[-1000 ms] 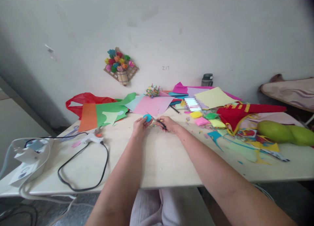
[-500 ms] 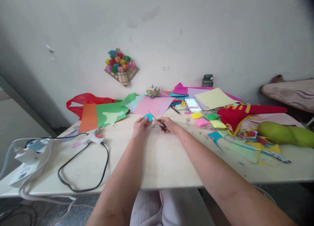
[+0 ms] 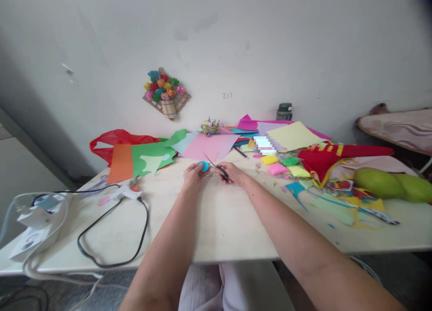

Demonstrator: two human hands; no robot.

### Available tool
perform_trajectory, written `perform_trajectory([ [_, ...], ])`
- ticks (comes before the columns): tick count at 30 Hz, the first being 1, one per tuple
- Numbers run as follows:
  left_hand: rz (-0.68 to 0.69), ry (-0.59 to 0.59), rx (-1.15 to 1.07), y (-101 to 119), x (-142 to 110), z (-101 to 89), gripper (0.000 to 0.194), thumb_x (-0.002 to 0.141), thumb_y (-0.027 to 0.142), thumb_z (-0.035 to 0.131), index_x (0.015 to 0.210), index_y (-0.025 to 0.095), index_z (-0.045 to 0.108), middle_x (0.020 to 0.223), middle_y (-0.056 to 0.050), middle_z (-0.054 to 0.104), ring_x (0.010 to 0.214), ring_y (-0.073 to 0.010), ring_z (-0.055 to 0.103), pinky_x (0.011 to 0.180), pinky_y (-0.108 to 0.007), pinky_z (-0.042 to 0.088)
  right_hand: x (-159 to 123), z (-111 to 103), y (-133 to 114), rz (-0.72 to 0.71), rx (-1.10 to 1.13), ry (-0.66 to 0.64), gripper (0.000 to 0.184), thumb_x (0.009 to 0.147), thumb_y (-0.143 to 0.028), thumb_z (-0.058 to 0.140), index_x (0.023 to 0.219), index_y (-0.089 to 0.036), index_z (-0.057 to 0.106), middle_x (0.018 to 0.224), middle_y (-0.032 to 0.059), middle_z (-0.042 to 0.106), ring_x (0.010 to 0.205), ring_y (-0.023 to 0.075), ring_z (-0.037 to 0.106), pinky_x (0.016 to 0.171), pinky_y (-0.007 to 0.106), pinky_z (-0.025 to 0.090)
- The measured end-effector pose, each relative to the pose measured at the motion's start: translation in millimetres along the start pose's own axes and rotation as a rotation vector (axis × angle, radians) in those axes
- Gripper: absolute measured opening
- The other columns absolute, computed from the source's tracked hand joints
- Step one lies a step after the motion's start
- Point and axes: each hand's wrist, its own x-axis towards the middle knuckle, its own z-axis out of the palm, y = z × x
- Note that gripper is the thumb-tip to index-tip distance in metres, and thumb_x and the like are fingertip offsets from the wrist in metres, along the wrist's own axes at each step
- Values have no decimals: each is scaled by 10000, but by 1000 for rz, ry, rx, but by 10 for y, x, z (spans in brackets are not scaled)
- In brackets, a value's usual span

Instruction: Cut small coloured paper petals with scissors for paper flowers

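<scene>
My left hand (image 3: pixel 195 174) pinches a small round piece of blue paper (image 3: pixel 204 167) between thumb and fingers. Black-handled scissors (image 3: pixel 221 170) are in my right hand (image 3: pixel 232 173), with my fingers wrapped round the handles. The blades point up and to the left, just beside the right edge of the blue paper. Tiny coloured paper scraps lie on the table (image 3: pixel 216 230) below and between my hands. Past the blades lies a pink paper sheet (image 3: pixel 209 145).
Left are a glue gun (image 3: pixel 128 190) with a black cord, a power strip (image 3: pixel 37 225), and orange and green sheets (image 3: pixel 135 160). On the right lie bright packets (image 3: pixel 278 168), blue scraps (image 3: pixel 297 194), a red cloth (image 3: pixel 324 160) and a green fruit-like object (image 3: pixel 388 183). A bottle (image 3: pixel 284 111) stands behind.
The blue paper has turned in my left hand and looks slightly lower. The scissor blades now stand just off its edge. The whole view has shifted slightly.
</scene>
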Motion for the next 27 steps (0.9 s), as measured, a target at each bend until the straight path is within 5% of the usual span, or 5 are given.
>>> perform_trajectory([
  [11,30,-13,-51,-4,-11,39,140,731,190,635,797,155,516,820,-72,676,816,-184,658,749,-334,511,17,6,19,0,-9,-13,224,780,-375,580,814,-165,510,463,-67,510,311,49,441,275,147,215],
  [21,77,18,-6,-4,35,18,132,590,155,720,648,122,606,570,21,570,491,-53,505,496,-179,390,15,9,22,1,3,-14,189,797,-339,572,821,-160,519,463,-65,512,303,43,435,271,147,205],
  [27,56,17,-16,8,10,36,167,577,139,741,648,105,594,508,24,538,454,-58,500,470,-182,383,16,-5,35,-13,21,-23,212,790,-365,577,825,-163,522,479,-61,524,311,44,445,272,148,206],
])
